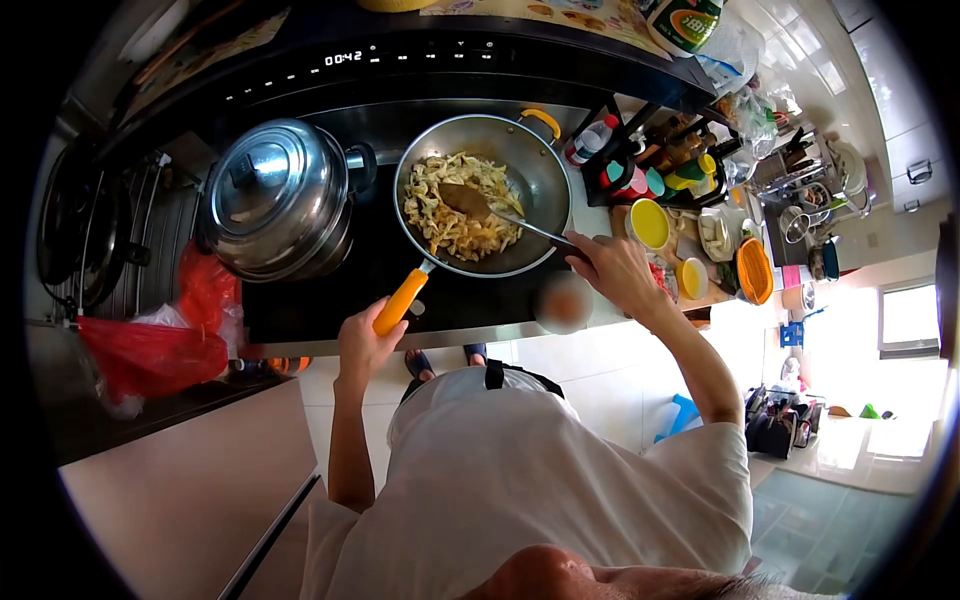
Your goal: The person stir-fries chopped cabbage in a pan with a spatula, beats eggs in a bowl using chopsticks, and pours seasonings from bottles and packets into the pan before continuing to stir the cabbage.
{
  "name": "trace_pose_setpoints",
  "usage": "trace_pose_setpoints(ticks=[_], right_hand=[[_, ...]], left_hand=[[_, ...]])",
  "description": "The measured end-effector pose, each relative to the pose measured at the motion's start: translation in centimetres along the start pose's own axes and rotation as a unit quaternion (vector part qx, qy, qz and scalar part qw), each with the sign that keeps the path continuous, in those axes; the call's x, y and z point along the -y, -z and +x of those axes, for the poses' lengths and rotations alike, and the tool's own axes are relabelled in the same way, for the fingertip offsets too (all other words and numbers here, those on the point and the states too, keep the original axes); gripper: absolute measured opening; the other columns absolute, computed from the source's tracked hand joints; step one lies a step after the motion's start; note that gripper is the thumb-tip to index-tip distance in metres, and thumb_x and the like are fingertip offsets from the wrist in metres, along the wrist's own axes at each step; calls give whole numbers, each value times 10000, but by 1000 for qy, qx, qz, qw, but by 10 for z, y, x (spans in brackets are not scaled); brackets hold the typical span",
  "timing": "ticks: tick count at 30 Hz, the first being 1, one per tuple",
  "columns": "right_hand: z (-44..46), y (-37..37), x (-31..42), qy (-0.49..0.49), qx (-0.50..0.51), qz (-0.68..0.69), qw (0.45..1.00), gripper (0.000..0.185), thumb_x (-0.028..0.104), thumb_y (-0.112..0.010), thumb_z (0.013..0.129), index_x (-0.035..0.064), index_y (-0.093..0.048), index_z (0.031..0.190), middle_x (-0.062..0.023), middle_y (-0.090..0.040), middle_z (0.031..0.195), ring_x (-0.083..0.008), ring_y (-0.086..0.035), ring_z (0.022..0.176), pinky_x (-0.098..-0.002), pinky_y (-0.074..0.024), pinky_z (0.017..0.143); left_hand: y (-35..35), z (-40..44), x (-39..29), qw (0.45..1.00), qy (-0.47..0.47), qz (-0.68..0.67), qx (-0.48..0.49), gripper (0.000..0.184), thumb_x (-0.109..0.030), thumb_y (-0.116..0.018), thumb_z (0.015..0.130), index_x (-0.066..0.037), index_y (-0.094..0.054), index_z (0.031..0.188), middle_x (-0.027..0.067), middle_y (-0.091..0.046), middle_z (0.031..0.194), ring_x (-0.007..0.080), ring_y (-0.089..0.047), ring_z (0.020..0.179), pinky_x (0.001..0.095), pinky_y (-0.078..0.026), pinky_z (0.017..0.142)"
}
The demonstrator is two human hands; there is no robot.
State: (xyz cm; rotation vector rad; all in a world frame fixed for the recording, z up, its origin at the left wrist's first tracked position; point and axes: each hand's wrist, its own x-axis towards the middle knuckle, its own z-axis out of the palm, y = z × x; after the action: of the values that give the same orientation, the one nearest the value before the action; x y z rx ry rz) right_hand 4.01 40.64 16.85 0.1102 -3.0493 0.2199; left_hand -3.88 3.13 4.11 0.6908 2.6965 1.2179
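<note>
A steel wok [545,190] stands on the black cooktop, with pale and brown sliced food [465,232] over its left and middle part. My left hand [366,342] is closed around the wok's yellow handle [402,302], which points toward me. In my right hand [618,272] is the dark handle of a metal spatula [522,222]. The spatula's blade rests on the food, tilted down to the left from the wok's right rim. Part of the food lies hidden under the blade.
Left of the wok is a lidded steel steamer pot [280,190]. Red plastic bags [160,350] lie at the far left. On the right are a bottle rack, a yellow bowl [649,224], a smaller bowl [691,278] and an orange basket [754,270].
</note>
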Motion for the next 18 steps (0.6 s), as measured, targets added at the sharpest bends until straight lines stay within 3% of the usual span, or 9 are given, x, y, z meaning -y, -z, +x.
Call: trace_pose_setpoints(ticks=[3,6,7,13,18], right_hand=[[-5,21,19,17,57,-76,995,463,193,-645,859,161,-562,1314,-91,-595,674,-298,-607,593,-419,-472,539],[-8,21,38,19,149,-107,983,458,214,-555,881,155,-536,1335,-127,-646,843,-291,-666,691,-400,-525,598],[-6,10,41,-4,200,-117,973,533,167,-530,831,132,-504,1363,-156,-638,864,-311,-669,747,-424,-538,652],[3,-33,28,-11,165,-128,978,652,196,-607,761,72,-459,1383,-165,-638,863,-313,-673,773,-422,-536,652],[18,-23,5,-44,134,-155,978,614,161,-642,710,182,-551,1318,-114,-652,833,-308,-672,757,-412,-534,641]], left_hand=[[1,0,0,1000,5,2,0,463,-250,-758,773,3,-635,1141,189,-691,881,339,-675,782,377,-529,723],[0,0,0,1000,9,-5,6,465,-249,-756,776,7,-634,1144,191,-691,880,338,-676,780,374,-529,724],[0,0,0,1000,9,-8,8,465,-250,-756,777,8,-634,1145,191,-692,880,337,-676,779,373,-529,725],[2,-1,-1,1000,15,8,9,475,-256,-757,779,2,-636,1159,179,-698,884,325,-681,780,372,-528,735],[1,-3,1,999,13,28,10,485,-272,-762,774,-9,-637,1162,176,-697,879,327,-678,778,383,-530,733]])
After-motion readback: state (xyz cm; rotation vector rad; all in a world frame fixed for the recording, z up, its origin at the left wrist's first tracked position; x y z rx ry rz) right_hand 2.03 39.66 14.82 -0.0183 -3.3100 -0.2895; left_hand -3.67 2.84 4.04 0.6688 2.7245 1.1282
